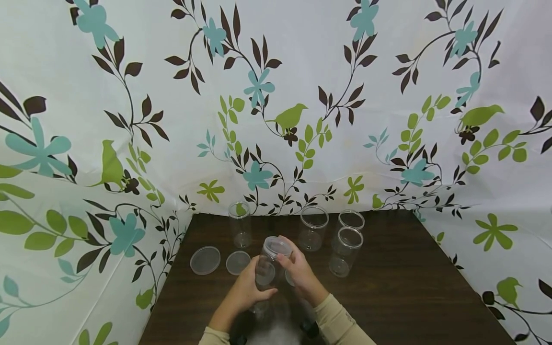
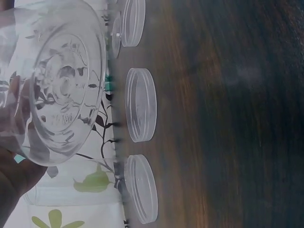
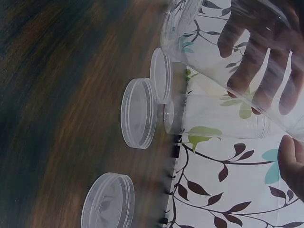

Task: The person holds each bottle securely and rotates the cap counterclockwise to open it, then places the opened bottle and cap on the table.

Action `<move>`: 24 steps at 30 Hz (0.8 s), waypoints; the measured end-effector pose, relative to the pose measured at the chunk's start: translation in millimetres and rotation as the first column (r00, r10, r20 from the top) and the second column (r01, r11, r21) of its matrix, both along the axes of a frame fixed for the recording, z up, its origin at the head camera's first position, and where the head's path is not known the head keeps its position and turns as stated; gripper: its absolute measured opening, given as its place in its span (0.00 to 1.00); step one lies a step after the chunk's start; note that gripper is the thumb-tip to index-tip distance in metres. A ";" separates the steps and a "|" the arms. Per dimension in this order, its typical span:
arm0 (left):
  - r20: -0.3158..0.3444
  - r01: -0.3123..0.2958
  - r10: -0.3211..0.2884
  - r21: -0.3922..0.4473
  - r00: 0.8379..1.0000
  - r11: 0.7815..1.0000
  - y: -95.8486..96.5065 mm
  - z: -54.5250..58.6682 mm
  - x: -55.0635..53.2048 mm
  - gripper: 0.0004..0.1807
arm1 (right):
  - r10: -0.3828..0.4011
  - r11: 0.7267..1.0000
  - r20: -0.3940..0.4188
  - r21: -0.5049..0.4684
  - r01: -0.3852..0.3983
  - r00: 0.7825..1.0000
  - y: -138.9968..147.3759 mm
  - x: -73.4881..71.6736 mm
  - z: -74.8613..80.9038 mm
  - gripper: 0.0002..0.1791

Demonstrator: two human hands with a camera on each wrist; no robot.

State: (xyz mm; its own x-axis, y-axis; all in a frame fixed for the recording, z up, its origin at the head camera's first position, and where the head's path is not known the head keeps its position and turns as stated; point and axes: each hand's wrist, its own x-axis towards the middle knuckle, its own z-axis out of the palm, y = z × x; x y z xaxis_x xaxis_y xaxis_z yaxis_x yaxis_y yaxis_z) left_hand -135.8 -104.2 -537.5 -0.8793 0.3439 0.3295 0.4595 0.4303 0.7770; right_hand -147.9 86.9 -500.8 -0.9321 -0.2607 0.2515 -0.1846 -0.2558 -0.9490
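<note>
A clear plastic jar (image 1: pixel 265 275) is held up over the table, tilted, its ribbed base (image 2: pixel 66 95) turned toward the left wrist camera. My left hand (image 1: pixel 249 288) grips the jar's body, with its fingers (image 3: pixel 266 80) showing through the clear wall in the right wrist view. On the jar's mouth sits a clear lid (image 1: pixel 278 245). My right hand (image 1: pixel 302 274) holds this lid at its edge, thumb near the top and fingers round the far side.
Flat on the dark table (image 1: pixel 388 297) lie a larger lid (image 1: pixel 205 260), a smaller lid (image 1: pixel 237 263) and another lid (image 1: pixel 290 278) partly behind my right hand. Uncapped clear jars stand behind: one at left (image 1: pixel 240 227), others at right (image 1: pixel 312 235). A patterned curtain (image 1: pixel 293 177) borders the table.
</note>
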 end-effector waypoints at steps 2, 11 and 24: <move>0.006 0.006 -0.006 0.005 1.000 1.000 -0.8 -0.1 -0.2 0.46 | 0.008 1.000 -0.001 0.012 -0.008 1.000 0.5 -0.6 0.4 0.39; 0.024 0.025 -0.027 0.052 0.999 0.998 -5.9 1.8 -0.8 0.46 | 0.026 0.997 0.042 0.078 -0.030 0.999 3.9 -0.9 2.3 0.44; 0.084 -0.100 0.098 0.020 0.992 0.995 -16.4 3.2 -3.9 0.47 | -0.053 0.999 0.034 0.010 0.053 0.998 -2.4 5.9 0.1 0.33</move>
